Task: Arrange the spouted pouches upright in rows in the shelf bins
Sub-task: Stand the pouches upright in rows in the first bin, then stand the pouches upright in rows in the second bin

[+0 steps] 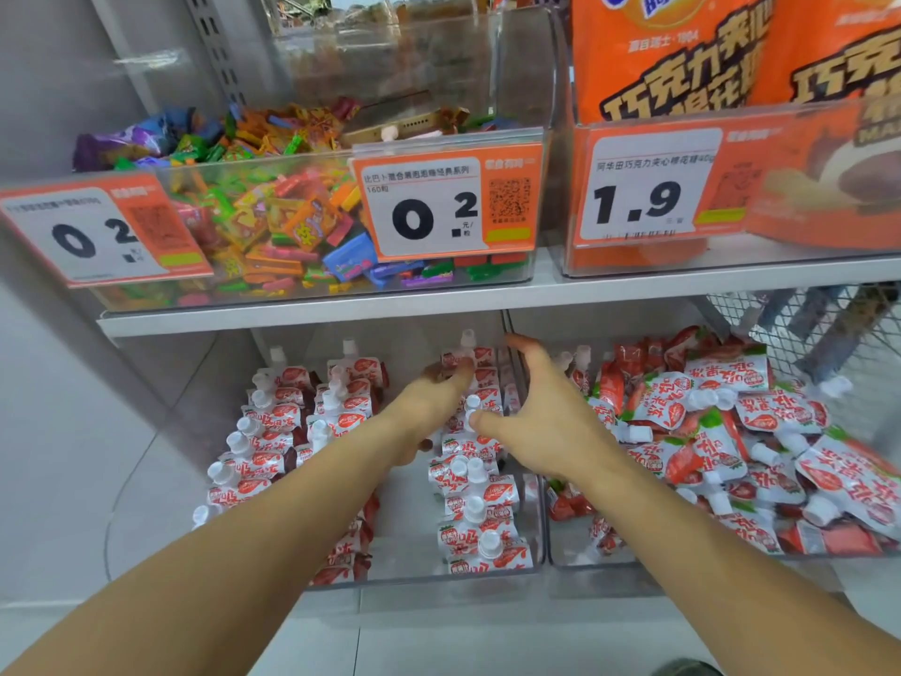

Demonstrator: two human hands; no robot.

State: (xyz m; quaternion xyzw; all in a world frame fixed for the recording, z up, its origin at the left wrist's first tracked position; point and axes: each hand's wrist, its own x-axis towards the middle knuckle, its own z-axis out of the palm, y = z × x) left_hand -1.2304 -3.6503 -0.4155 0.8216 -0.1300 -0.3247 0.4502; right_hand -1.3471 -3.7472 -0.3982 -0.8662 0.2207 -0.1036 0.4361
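Left hand touches rear pouch

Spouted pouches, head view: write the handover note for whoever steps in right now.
Left hand: fingers on a pouch near the back of the right-hand row in the left bin; grip unclear.
Right hand: open, spread over that row beside the divider, holding nothing.
Done: left bin holds upright pouches in rows, with a bare lane between them.
Left: right bin is a loose heap of strawberry pouches lying flat; stand them in rows.
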